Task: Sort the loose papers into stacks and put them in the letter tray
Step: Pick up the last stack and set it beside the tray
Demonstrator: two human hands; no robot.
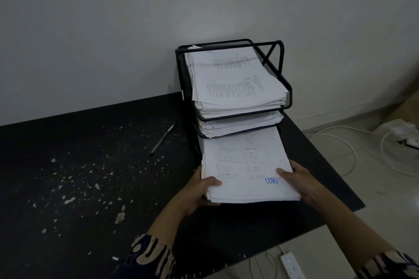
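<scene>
Gripping a stack of papers (pixel 247 172) by its near corners, the left hand (pixel 199 190) and right hand (pixel 301 184) are holding it with thumbs on top, its far end lying in the bottom tier of the black letter tray (pixel 286 92). That tray is sitting at the far right corner of the paint-flecked black bench (pixel 90 188), a pen (pixel 162 139) lying just left. Beyond, a grey wall (pixel 113 29) is rising; cables (pixel 340 142) are trailing across the floor on the right.

We see wide bare desk (pixel 68 188) left of the letter tray (pixel 181 70), only a pen (pixel 162 139) lying there; tray's top tiers packed with paper; held stack (pixel 244 165) fills the bottom slot mouth; wall (pixel 136 18) blocks behind; desk edge close on the right.
</scene>
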